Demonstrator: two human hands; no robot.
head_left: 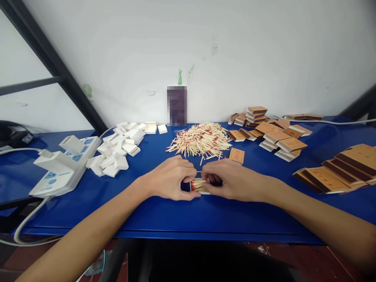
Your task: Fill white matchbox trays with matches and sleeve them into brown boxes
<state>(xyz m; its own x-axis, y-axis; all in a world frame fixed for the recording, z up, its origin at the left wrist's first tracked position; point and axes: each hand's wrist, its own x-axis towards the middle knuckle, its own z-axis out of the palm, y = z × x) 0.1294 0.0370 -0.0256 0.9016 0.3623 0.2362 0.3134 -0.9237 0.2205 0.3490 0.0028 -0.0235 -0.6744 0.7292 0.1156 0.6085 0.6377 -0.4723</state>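
Two bare forearms come in from the near edge at left and right, over the blue table. Orange matchbox covers with dark brown sides stand in stacks and loose at the far right and right. At left lies a white power strip; mid-far, a heap of red-tipped matches; left of that, a jumble of white inner trays.

Near the middle, the left hand and right hand meet at one small white tray lying on the table, with matches inside. The left thumb and forefinger stand apart around its left end; whether they clamp is unclear. The right fingertips are drawn together over its right end, touching the matches; whether they pinch any is hidden.

The tray looks like light, thin card, easily crushed, best held gently by opposite walls; the sticks should be stiff but snappable.

The covers bear reddish characters, clearest on the single cover behind the right hand, but too small to read.
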